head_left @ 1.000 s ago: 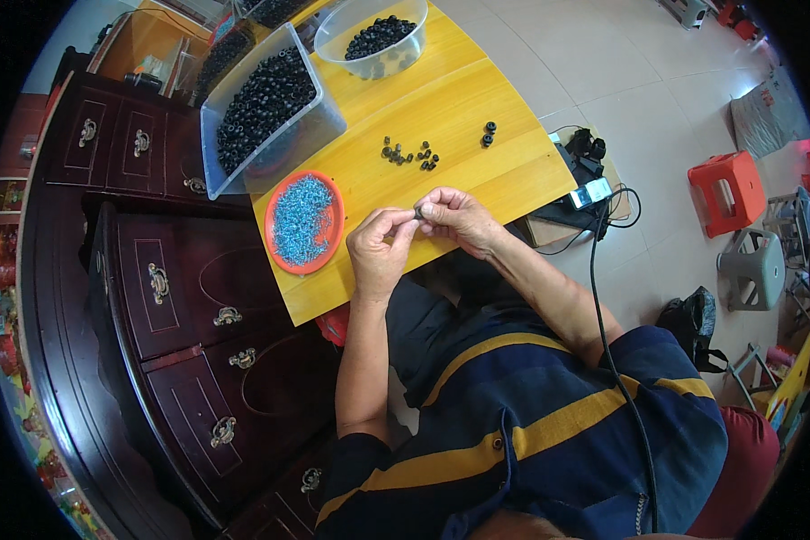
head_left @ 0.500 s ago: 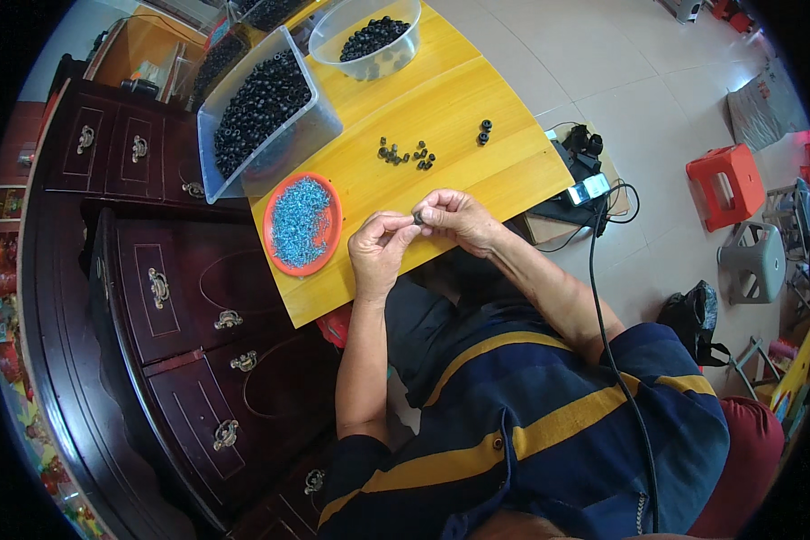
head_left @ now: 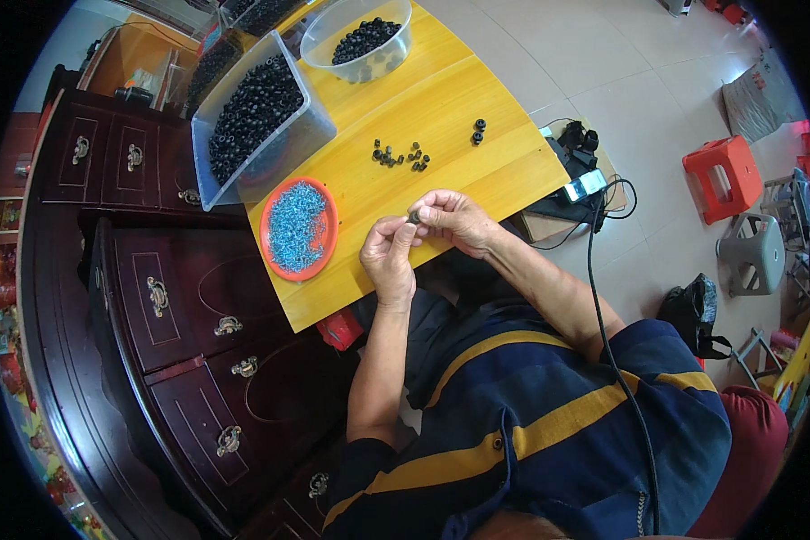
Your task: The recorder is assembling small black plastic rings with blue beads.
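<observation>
A small dark cylindrical part [head_left: 414, 217] sits between the fingertips of my two hands, just above the near edge of the yellow table [head_left: 459, 99]. My right hand [head_left: 457, 220] pinches it between thumb and fingers. My left hand [head_left: 391, 256] is closed, its thumb and forefinger pressed at the part's left side; whether a tiny piece is also in that pinch cannot be seen. Left of my hands lies an orange plate [head_left: 265, 236] of small bluish, shiny pieces. Beyond my hands, several small dark pieces [head_left: 389, 158] are scattered, and two black cylindrical parts [head_left: 479, 131] stand farther right.
A rectangular plastic bin [head_left: 306, 144] and a round clear tub [head_left: 369, 67], both holding black parts, stand at the far left. Dark wooden drawers [head_left: 189, 297] flank the table. A black cable [head_left: 592, 288] runs down my right side. Red stool [head_left: 724, 178] and grey stool [head_left: 752, 252] stand right.
My left hand and forearm have shifted slightly right, and the left thumb now points more upright against the dark part. My right hand keeps its pinch. The view has shifted a little.
</observation>
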Demonstrator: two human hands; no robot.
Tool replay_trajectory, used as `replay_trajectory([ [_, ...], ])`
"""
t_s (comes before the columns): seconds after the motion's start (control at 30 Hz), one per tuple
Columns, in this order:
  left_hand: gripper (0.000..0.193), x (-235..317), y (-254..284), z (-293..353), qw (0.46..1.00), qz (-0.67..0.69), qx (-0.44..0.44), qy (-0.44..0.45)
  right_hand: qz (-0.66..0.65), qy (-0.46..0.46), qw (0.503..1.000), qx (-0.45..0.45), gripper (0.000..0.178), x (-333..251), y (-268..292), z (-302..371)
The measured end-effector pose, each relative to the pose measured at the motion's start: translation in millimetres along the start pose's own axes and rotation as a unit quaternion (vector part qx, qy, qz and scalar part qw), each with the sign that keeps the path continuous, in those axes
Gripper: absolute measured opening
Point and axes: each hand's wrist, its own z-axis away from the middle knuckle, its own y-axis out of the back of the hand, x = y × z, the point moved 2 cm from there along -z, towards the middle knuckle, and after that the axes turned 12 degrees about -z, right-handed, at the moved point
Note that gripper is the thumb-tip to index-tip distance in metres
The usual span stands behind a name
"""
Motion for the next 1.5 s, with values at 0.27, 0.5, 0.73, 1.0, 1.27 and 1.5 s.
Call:
replay_trajectory([
  [0.27,0.010,-7.1,-0.9,-1.4,0.999,0.007,0.030,-0.016,-0.044,-0.001,0.999,0.012,0.013,4.1,0.4,-2.5],
  [0.5,0.009,8.8,-1.9,-7.8,0.995,-0.066,0.005,-0.081,-0.047,-0.002,0.998,0.032,0.011,2.1,0.7,-3.1],
  [0.73,0.010,27.5,12.2,-21.4,0.958,-0.227,-0.071,-0.160,0.010,0.013,0.999,0.049,0.011,3.0,4.4,-7.0],
  [1.0,0.014,33.6,23.0,-30.6,0.963,-0.196,-0.172,-0.063,0.037,0.003,0.998,0.042,0.012,1.4,1.0,-6.5],
  [1.27,0.032,46.1,21.9,-32.6,0.950,-0.139,-0.275,0.045,0.051,-0.012,0.999,-0.006,0.020,-0.8,-0.3,-4.2],
  [1.5,0.029,38.8,25.4,-34.9,0.941,-0.138,-0.306,0.053,0.052,-0.036,0.998,-0.015,0.022,-4.8,-2.7,-1.8],
])
